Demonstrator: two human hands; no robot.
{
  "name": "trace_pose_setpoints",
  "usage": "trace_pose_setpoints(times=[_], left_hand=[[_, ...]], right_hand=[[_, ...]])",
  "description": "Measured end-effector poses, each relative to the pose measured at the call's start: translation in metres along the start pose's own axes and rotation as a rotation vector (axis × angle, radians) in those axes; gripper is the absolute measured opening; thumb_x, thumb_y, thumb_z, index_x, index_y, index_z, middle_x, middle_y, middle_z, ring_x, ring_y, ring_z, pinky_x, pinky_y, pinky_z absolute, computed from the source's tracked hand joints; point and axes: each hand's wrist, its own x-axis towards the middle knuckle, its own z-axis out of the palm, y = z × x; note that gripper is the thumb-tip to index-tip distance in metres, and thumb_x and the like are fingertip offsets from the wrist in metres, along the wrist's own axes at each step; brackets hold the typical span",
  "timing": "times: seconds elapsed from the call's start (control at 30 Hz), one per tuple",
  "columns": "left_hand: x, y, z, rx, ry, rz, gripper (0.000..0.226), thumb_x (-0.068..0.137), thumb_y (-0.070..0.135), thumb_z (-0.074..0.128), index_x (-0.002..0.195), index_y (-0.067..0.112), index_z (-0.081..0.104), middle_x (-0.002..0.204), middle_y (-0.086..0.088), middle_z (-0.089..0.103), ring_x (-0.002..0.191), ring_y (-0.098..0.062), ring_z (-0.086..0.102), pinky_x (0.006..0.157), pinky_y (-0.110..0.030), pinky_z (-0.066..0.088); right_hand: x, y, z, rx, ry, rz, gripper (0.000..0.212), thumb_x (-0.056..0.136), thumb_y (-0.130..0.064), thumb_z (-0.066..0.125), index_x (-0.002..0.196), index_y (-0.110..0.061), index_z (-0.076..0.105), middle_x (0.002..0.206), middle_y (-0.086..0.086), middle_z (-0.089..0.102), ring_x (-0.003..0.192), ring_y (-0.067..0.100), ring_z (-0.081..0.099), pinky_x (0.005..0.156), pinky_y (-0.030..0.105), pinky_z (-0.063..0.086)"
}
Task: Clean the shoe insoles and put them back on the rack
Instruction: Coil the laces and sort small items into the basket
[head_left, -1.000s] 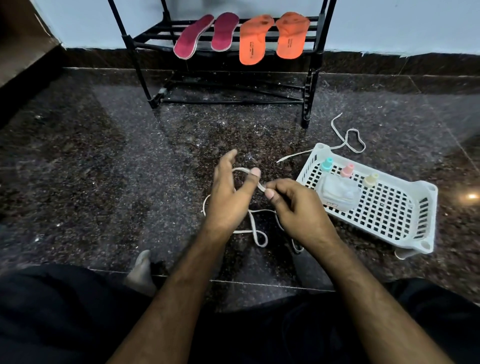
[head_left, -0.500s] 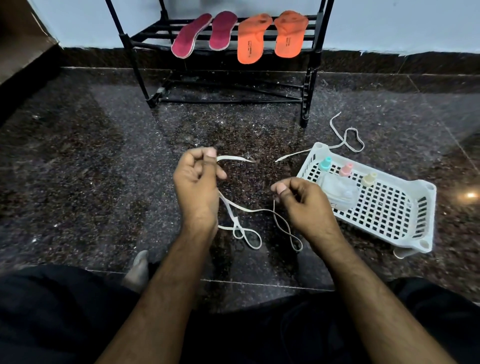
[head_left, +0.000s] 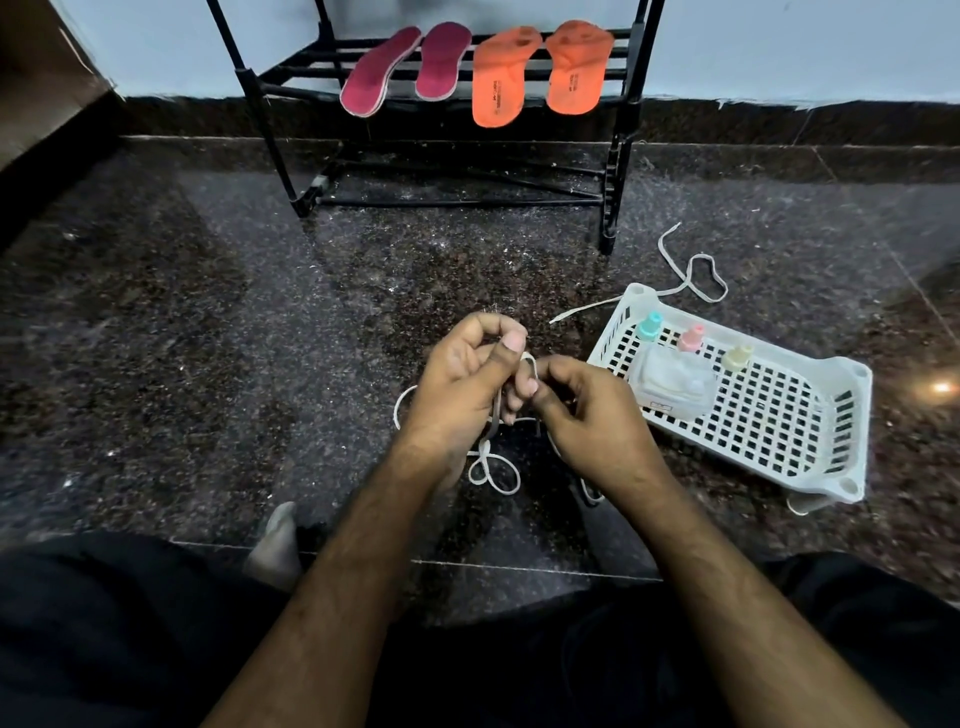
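Insoles first: we count four on the black rack (head_left: 618, 150) at the back wall, two maroon ones (head_left: 382, 73) on the left side and two orange ones (head_left: 498, 78) next to them, all lying across the same shelf with the ends hanging over the front bar. None of them have moved since half a second ago. What did change is our hands. Back then they were pulled apart with a white lace (head_left: 493, 470) stretched between them, and now they've come together in the middle of the floor, nearly touching. Our left hand (head_left: 462, 384) has its fingers curled around the lace with the thumb pressed over the top, and our right hand (head_left: 587, 415) is pinching the same lace right beside it. A loop of that lace hangs down below the wrists onto the dark speckled floor (head_left: 208, 364). Second white lace (head_left: 691, 275), so two in total, is lying loose past the far corner of the white basket (head_left: 831, 467), same spot as before. One basket, sitting to our right, with three little bottles in it, a teal-capped (head_left: 650, 326), a pink-capped (head_left: 691, 338) and a yellowish-capped one (head_left: 737, 357), plus one clear packet (head_left: 675, 387) in front of them. Can't read the packet label.
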Motion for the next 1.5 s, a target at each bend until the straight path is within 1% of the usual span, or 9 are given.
trace_pose_setpoints(times=[0.23, 0.37, 0.5, 0.6, 0.77, 1.03, 1.17, 1.33, 1.5], left_hand=[[-0.005, 0.003, 0.0, 0.251, -0.112, -0.35, 0.055, 0.098, 0.062, 0.043, 0.083, 0.012, 0.062, 0.054, 0.001, 0.046, 0.041, -0.005, 0.027, 0.038, -0.018, 0.018], [-0.005, 0.001, 0.004, 0.047, -0.169, -0.257, 0.038, 0.105, 0.036, 0.046, 0.086, 0.009, 0.064, 0.057, -0.004, 0.054, 0.043, -0.005, 0.034, 0.039, -0.019, 0.023], [0.0, 0.001, -0.002, -0.132, -0.024, -0.129, 0.027, 0.106, 0.021, 0.046, 0.114, 0.002, 0.063, 0.108, -0.016, 0.074, 0.069, -0.012, 0.06, 0.056, -0.026, 0.05], [0.003, -0.005, -0.006, -0.031, 0.064, -0.082, 0.028, 0.106, 0.023, 0.049, 0.12, 0.005, 0.064, 0.118, -0.01, 0.073, 0.069, -0.015, 0.06, 0.059, -0.035, 0.054], [0.005, -0.016, -0.003, 0.322, 0.023, 0.053, 0.025, 0.106, 0.013, 0.049, 0.115, 0.002, 0.069, 0.107, -0.011, 0.075, 0.091, -0.018, 0.07, 0.072, -0.032, 0.058], [0.006, -0.024, -0.005, 0.497, 0.043, 0.087, 0.034, 0.107, 0.029, 0.044, 0.079, 0.018, 0.06, 0.066, 0.012, 0.055, 0.058, -0.001, 0.044, 0.056, -0.025, 0.036], [0.005, -0.015, -0.002, 0.023, 0.112, -0.094, 0.032, 0.109, 0.029, 0.039, 0.082, 0.018, 0.053, 0.066, 0.004, 0.04, 0.055, -0.008, 0.035, 0.056, -0.026, 0.037], [0.006, -0.008, -0.005, -0.445, 0.096, -0.142, 0.042, 0.107, 0.041, 0.034, 0.075, 0.018, 0.047, 0.056, 0.004, 0.035, 0.058, -0.012, 0.035, 0.068, -0.028, 0.04], [0.006, -0.004, -0.011, -0.324, 0.254, -0.122, 0.039, 0.106, 0.041, 0.039, 0.076, 0.019, 0.05, 0.054, 0.004, 0.04, 0.066, -0.015, 0.055, 0.075, -0.033, 0.045]], right_hand=[[0.0, -0.002, -0.011, 0.008, 0.274, 0.097, 0.011, 0.094, -0.032, 0.066, 0.092, -0.022, 0.072, 0.082, -0.016, 0.072, 0.079, -0.001, 0.066, 0.075, 0.021, 0.051], [0.001, 0.004, -0.01, -0.057, 0.202, 0.117, 0.01, 0.095, -0.026, 0.064, 0.095, -0.024, 0.074, 0.084, -0.018, 0.073, 0.078, -0.008, 0.065, 0.073, 0.014, 0.048], [-0.001, 0.007, 0.001, -0.103, -0.041, 0.123, 0.017, 0.096, -0.025, 0.062, 0.084, -0.034, 0.069, 0.077, -0.019, 0.072, 0.071, -0.009, 0.063, 0.07, 0.018, 0.045], [-0.002, 0.002, 0.005, -0.097, -0.11, 0.118, 0.018, 0.097, -0.031, 0.062, 0.081, -0.026, 0.068, 0.073, -0.017, 0.071, 0.066, -0.002, 0.063, 0.068, 0.021, 0.046], [-0.002, -0.002, -0.001, -0.048, -0.028, 0.059, 0.022, 0.098, -0.03, 0.06, 0.079, -0.021, 0.066, 0.07, -0.013, 0.069, 0.064, 0.002, 0.061, 0.066, 0.022, 0.046], [-0.002, -0.006, -0.001, 0.15, 0.108, 0.036, 0.037, 0.1, -0.047, 0.048, 0.086, -0.018, 0.064, 0.072, 0.0, 0.066, 0.067, 0.015, 0.061, 0.066, 0.037, 0.051], [0.001, -0.001, 0.002, 0.3, 0.168, 0.178, 0.055, 0.09, -0.072, 0.04, 0.087, -0.022, 0.065, 0.08, 0.0, 0.069, 0.073, 0.014, 0.062, 0.076, 0.045, 0.052], [-0.012, -0.003, 0.024, 0.299, -0.198, 0.23, 0.055, 0.088, -0.077, 0.036, 0.12, -0.037, 0.057, 0.113, -0.015, 0.069, 0.11, 0.001, 0.063, 0.103, 0.037, 0.047], [-0.012, -0.008, 0.021, 0.265, -0.323, 0.21, 0.03, 0.099, -0.05, 0.048, 0.114, -0.028, 0.061, 0.058, -0.007, 0.057, 0.052, 0.009, 0.05, 0.051, 0.025, 0.04]])
